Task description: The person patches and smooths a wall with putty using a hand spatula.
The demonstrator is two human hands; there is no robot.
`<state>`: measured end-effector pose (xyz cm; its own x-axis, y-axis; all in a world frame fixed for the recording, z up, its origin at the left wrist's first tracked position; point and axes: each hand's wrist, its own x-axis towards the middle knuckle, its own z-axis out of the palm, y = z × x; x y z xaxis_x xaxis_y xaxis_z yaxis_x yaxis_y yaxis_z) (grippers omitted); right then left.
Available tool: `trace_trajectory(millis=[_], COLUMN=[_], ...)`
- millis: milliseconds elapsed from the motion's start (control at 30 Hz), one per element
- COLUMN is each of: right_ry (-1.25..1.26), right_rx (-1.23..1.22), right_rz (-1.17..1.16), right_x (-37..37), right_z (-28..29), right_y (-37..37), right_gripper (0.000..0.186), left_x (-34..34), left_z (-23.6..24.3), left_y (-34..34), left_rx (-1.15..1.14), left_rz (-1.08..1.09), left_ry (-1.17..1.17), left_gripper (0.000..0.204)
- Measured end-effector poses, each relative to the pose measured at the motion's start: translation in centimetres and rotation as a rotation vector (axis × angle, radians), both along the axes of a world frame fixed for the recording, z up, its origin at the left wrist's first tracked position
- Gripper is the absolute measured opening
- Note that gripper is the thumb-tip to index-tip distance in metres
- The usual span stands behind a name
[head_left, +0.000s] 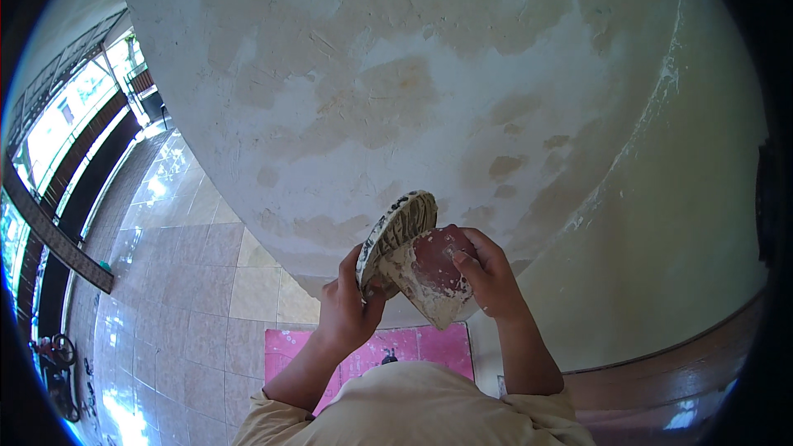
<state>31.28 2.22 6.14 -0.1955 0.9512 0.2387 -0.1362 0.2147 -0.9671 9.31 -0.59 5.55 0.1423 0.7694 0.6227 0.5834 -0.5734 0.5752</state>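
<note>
My left hand (345, 307) grips a round patterned plate (396, 235) tilted on edge, its underside smeared with white putty. Against that plate my right hand (489, 272) presses a reddish flat scraper blade (429, 268), caked with pale putty along its lower edge. Both hands are raised in front of a patchy, white-and-tan plastered wall (413, 83), and neither tool touches it.
A glossy tiled floor (182, 281) stretches to the left toward bright windows and a railing (58, 223). A pink mat (413, 347) lies on the floor below my hands. A dark wooden ledge (677, 380) curves along the lower right, beside a cream wall (694, 223).
</note>
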Motion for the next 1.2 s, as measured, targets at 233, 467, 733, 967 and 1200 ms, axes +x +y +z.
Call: trace_trajectory(millis=[233,467,733,967,1200], right_ry=[0.371,0.613,0.86,0.732,-0.22], right_rx=[-0.267,-0.008,0.024,0.134,0.693], right_rz=[0.192,0.115,-0.037,-0.393,-1.099], right_x=[-0.2,1.8,4.1,6.0,11.2], right_z=[-0.4,-0.6,0.1,0.2,4.4], right_y=[0.6,0.6,0.3,0.5,3.0], right_gripper=[0.042,0.047,0.063,0.058,0.017], left_x=[-0.4,-2.2,-2.3,-1.8,-1.5], left_z=[-0.7,-2.6,-3.6,-3.2,-4.1], left_y=[0.3,0.9,1.1,1.3,1.4], left_rx=[-0.132,-0.321,-0.473,-0.531,-0.55], left_rz=[-0.051,-0.272,-0.265,-0.328,-0.315], left_ry=[-0.071,-0.676,-0.869,-0.866,-0.931], left_gripper=[0.054,0.051,0.054,0.052,0.053])
